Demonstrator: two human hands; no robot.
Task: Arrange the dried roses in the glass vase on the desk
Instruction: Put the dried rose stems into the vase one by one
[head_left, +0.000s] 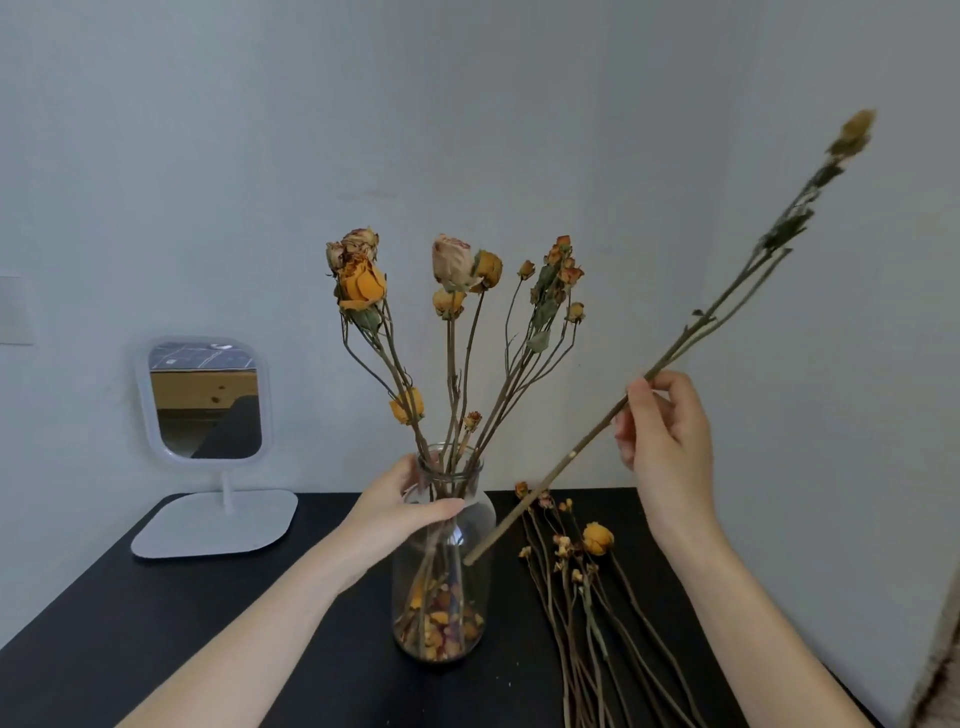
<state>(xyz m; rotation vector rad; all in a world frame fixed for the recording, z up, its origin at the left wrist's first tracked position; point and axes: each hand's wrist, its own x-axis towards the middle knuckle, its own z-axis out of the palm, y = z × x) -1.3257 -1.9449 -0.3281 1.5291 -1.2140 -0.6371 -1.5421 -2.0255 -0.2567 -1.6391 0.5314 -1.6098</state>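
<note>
We are midway through filling the vase, at the point of adding one more stem. Our left hand (402, 512) grips the glass vase (441, 587) at its neck and shoulder, thumb across the front and fingers curled round the far side, steadying it on the black desk (156, 623). Several dried roses (362, 285) already stand in it, fanning up and out above that hand. Loose petals (441, 623) lie in the bottom of the glass.

Our right hand (667, 441) pinches a long dried rose stem (675, 350) between thumb and fingertips, about a third of the way up from its cut end. The stem slants steeply. Its blurred flower head is high and out beyond the right hand, and its cut end points down toward the left hand, showing in front of the vase's shoulder, below the mouth. We cannot tell whether that end touches the glass, but it is not inside yet.

We judge the next move to be lifting the cut end above the rim, tipping the stem more upright, and threading it down between the stems just past the left fingers. These stems look brittle, so a gentle feed seems wise.

More loose roses (597, 538) lie on the desk below the right wrist, waiting their turn. A small white stand mirror (205, 397) sits well out beyond the left hand.
</note>
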